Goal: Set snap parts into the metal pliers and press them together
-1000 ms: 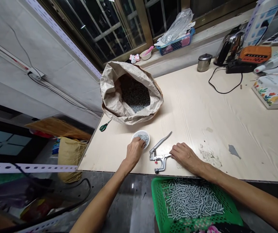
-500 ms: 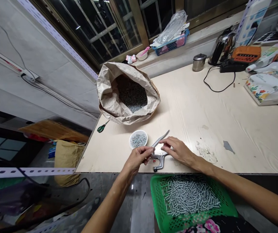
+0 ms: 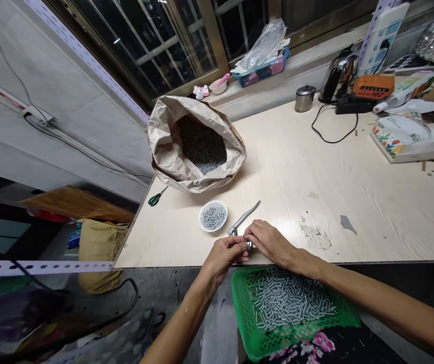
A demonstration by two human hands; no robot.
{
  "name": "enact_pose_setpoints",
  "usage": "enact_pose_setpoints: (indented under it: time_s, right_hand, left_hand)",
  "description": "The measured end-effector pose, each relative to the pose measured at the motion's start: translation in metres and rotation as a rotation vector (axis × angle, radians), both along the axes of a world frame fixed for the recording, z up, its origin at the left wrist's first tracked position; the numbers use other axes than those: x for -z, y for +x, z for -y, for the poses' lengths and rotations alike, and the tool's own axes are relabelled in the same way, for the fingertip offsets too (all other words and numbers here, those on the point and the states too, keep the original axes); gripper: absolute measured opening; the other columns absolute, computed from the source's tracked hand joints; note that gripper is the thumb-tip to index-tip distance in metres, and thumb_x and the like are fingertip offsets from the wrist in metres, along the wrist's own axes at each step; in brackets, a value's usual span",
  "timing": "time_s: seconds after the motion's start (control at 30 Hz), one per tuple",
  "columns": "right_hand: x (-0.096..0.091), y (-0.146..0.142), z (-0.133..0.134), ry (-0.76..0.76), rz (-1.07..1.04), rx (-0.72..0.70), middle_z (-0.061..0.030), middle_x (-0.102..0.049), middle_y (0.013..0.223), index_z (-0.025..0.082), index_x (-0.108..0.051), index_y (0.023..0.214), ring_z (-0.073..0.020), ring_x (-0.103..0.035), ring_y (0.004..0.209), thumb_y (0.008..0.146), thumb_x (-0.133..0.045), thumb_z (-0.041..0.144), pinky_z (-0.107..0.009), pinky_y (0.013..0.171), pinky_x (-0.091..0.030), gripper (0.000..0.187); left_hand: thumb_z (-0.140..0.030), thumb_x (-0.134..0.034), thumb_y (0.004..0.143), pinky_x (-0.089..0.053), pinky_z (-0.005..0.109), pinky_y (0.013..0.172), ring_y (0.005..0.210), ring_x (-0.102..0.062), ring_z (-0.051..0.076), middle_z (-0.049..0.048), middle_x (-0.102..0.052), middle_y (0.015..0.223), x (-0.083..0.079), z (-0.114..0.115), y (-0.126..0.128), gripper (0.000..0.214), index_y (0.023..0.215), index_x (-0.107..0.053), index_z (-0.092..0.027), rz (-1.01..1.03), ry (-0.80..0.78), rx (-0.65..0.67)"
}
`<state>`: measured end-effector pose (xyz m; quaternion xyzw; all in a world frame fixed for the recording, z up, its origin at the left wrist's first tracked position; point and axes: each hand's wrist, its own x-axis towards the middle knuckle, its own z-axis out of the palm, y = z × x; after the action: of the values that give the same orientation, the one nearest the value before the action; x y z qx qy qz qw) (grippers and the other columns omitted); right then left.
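Observation:
Metal hand pliers (image 3: 244,218) lie near the front edge of the pale table (image 3: 353,202), one handle sticking up and away. My left hand (image 3: 224,255) is pinched at the tool's head, fingers together on a small part I cannot make out. My right hand (image 3: 266,240) covers the tool's body, its fingers curled over it. Just left of the hands sits a small white bowl (image 3: 213,216) of small metal pieces. A green basket (image 3: 289,313) full of silvery metal tubes rests below the table edge, under my right forearm.
An open paper sack (image 3: 196,146) of small metal parts stands behind the bowl, with green-handled scissors (image 3: 155,198) at its left. A kettle (image 3: 338,76), a steel pot (image 3: 305,98), a black cord (image 3: 331,134) and a tissue box (image 3: 399,139) occupy the far right. Window sill with a blue basket (image 3: 262,71) behind.
My left hand left the white bowl and came to the pliers' head. My right hand slid from beside the tool onto it. Both hands now meet over the tool near the table edge.

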<state>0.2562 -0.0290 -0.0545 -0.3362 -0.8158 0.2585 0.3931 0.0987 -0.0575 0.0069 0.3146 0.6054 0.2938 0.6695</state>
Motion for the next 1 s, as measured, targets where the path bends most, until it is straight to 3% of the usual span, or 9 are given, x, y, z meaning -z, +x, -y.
enact_pose_setpoints:
  time_s: [0.07,0.17,0.33,0.5,0.73,1.0]
  right_hand:
    - [-0.001,-0.003,0.003,0.052,0.05,0.022,-0.0046,-0.058,0.081,0.016,-0.055,0.086,-0.016,-0.049,0.076,0.095,-0.042,0.019,-0.03,0.071,-0.04,0.016]
    - [-0.003,-0.003,0.004,0.094,0.119,0.014,-0.0043,-0.059,0.082,0.016,-0.057,0.087,-0.0158,-0.05,0.077,0.095,-0.044,0.02,-0.03,0.072,-0.038,0.016]
    - [0.0,0.016,-0.005,0.15,0.373,0.09,-0.005,-0.06,0.09,0.018,-0.061,0.099,-0.0185,-0.05,0.084,0.09,-0.055,0.026,-0.032,0.07,-0.034,0.013]
    - [0.018,0.033,-0.012,0.167,0.574,0.074,-0.0034,-0.059,0.083,0.019,-0.06,0.081,-0.0184,-0.048,0.079,0.087,-0.059,0.019,-0.031,0.065,-0.03,0.006]
    - [0.025,0.035,-0.01,0.232,0.579,0.015,-0.0027,-0.056,0.079,0.018,-0.054,0.079,-0.0153,-0.044,0.068,0.091,-0.043,0.007,-0.031,0.062,-0.028,0.02]
    - [0.026,0.039,-0.003,0.355,0.558,0.049,-0.0038,-0.054,0.077,0.018,-0.053,0.078,-0.0169,-0.043,0.068,0.091,-0.04,0.004,-0.033,0.062,-0.027,0.023]
  left_hand:
    - [-0.039,-0.085,0.052,-0.05,0.024,0.062,0.056,-0.056,0.007,0.0026,-0.064,0.071,-0.002,0.0,-0.002,0.045,0.082,-0.069,-0.009,0.007,-0.044,0.026]
    - [-0.043,-0.083,0.053,-0.049,0.023,0.057,0.053,-0.056,0.008,0.0008,-0.063,0.065,-0.002,-0.001,-0.007,0.044,0.076,-0.067,-0.009,-0.104,0.033,0.069]
    - [-0.042,-0.08,0.053,-0.05,0.026,0.056,0.05,-0.057,0.01,-0.0009,-0.063,0.062,0.003,0.001,-0.023,0.043,0.078,-0.062,-0.013,-0.291,0.093,0.009]
    - [-0.042,-0.078,0.054,-0.049,0.027,0.057,0.055,-0.061,0.014,0.0012,-0.065,0.064,0.013,0.006,-0.028,0.04,0.075,-0.056,-0.015,-0.317,0.068,-0.029]
    - [-0.043,-0.076,0.055,-0.034,0.021,0.051,0.049,-0.045,0.008,-0.0034,-0.055,0.054,0.032,0.006,-0.03,0.036,0.068,-0.062,-0.012,-0.401,0.125,-0.031]
    - [-0.041,-0.078,0.049,-0.037,0.023,0.057,0.054,-0.049,0.009,0.0002,-0.06,0.058,0.037,0.01,-0.028,0.036,0.065,-0.066,-0.012,-0.37,0.049,-0.052]
